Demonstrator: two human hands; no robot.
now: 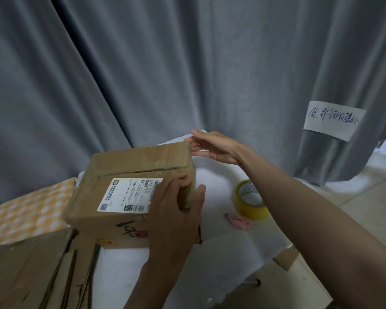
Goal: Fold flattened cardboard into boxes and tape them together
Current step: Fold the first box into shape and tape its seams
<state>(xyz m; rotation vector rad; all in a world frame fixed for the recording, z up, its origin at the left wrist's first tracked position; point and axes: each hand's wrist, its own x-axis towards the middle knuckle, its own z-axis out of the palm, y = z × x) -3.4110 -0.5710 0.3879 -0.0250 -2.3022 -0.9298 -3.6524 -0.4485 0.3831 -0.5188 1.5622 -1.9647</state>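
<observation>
Gripping the near right corner of the folded brown cardboard box (129, 188) on the white table (221, 241), the left hand (174, 210) curls fingers over its top flap. The right hand (212, 146) hovers with straight fingers beside the far corner; a yellow tape roll (251, 200) lies nearby.

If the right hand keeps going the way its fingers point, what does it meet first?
The right hand is flat, fingers pointing left toward the far top corner of the cardboard box. It would likely meet that far flap edge first, or skim just behind it toward the grey curtain; depth is unclear.
</observation>
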